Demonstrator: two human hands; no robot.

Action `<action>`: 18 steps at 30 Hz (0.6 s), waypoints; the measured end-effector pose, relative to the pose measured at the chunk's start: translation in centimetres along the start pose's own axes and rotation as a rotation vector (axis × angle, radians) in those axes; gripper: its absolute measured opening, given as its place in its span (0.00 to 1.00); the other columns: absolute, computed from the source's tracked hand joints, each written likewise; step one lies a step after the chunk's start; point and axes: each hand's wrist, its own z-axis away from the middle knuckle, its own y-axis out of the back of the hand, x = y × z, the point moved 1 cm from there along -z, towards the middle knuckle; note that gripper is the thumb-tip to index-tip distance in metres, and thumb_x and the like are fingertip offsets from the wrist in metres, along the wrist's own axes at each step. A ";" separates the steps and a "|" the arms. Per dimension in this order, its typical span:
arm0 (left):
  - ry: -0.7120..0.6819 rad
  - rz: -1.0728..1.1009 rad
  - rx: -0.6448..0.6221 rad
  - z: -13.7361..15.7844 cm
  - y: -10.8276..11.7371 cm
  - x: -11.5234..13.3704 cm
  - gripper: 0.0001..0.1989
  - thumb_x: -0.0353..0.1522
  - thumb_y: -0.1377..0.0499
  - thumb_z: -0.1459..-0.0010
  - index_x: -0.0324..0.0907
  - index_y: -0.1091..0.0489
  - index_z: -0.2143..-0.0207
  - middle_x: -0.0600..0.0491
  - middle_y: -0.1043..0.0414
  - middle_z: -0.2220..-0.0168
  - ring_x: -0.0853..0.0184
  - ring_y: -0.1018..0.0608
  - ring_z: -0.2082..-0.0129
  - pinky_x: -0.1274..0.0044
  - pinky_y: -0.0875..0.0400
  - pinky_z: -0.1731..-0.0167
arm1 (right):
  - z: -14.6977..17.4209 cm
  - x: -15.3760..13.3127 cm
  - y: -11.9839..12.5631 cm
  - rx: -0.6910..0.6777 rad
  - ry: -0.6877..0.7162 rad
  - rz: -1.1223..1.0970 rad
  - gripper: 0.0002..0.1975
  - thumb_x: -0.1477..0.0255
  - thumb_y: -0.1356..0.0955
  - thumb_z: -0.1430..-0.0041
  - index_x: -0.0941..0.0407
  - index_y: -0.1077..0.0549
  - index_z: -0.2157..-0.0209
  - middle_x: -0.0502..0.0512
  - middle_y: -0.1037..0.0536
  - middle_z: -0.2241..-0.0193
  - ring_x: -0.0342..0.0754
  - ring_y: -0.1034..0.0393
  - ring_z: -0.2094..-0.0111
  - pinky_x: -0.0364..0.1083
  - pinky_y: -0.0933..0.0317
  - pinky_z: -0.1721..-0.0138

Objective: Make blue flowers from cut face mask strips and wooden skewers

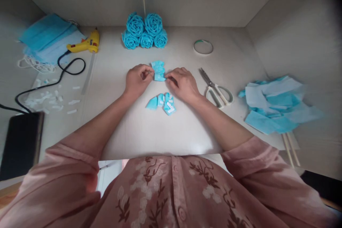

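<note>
A small crinkled piece of light-blue mask fabric [158, 70] lies on the pale tabletop between my hands. My left hand [136, 79] pinches its left edge with thumb and forefinger. On the opposite side, the fingertips of my right hand [184, 82] are closed at the lower right corner. Just below, several small folded blue pieces [169, 104] with white strips on them sit on the table. To the right of my right hand rest white-handled scissors [213, 87], blades slightly parted.
Blue fabric roses [146, 30] are stacked at the back, near a thin stick. A tape roll [203, 52] lies back right. At left are a yellow glue gun [85, 44], face masks [49, 32], white scraps and a phone [21, 142]. Cut fabric [278, 99] is piled at right.
</note>
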 end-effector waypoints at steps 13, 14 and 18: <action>-0.103 -0.286 -0.064 0.3 -0.2 0.0 0.04 0.32 0.38 0.41 0.48 0.22 0.67 0.52 0.24 0.69 0.58 0.25 0.60 0.64 0.37 0.52 | -0.2 0.5 -0.3 0.006 0.003 0.004 0.12 0.73 0.36 0.37 0.55 0.23 0.56 0.60 0.19 0.59 0.58 0.29 0.55 0.56 0.37 0.51; -0.102 -0.290 -0.067 0.3 -0.2 -0.1 0.04 0.32 0.37 0.41 0.47 0.22 0.67 0.52 0.24 0.69 0.58 0.25 0.60 0.64 0.37 0.52 | -0.3 0.6 -0.3 0.018 -0.003 -0.014 0.13 0.73 0.36 0.37 0.56 0.23 0.55 0.60 0.19 0.60 0.58 0.28 0.56 0.56 0.36 0.51; -0.089 -0.291 -0.056 0.2 -0.3 0.0 0.03 0.30 0.36 0.43 0.46 0.23 0.65 0.52 0.25 0.70 0.58 0.24 0.61 0.66 0.37 0.53 | -0.5 1.6 0.4 0.118 -0.046 -0.135 0.16 0.69 0.37 0.35 0.57 0.26 0.49 0.61 0.19 0.57 0.55 0.26 0.56 0.54 0.34 0.51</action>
